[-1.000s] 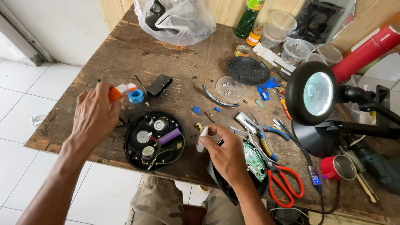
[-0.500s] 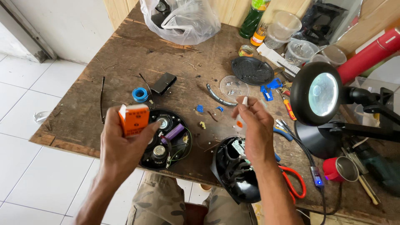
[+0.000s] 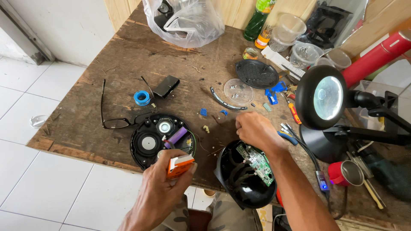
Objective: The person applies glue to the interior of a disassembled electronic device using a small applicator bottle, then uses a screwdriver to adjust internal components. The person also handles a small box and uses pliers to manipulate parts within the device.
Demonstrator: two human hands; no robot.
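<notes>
Orange, a small rectangular plastic box [image 3: 180, 165] sits gripped in the left hand [image 3: 165, 190] at the desk's [image 3: 128, 55] near edge; the right hand [image 3: 257, 130], fisted, hovers above the black round shell [image 3: 244, 177] holding a green circuit board [image 3: 256, 162].

A small repair workshop for electronics. The worn wooden surface [image 3: 128, 51] carries an opened round black casing with a green circuit board [image 3: 255, 162], screwdrivers [image 3: 293, 112], pliers [image 3: 289, 137] and loose screws. A magnifier lamp [image 3: 327, 99] stands over the clutter.
</notes>
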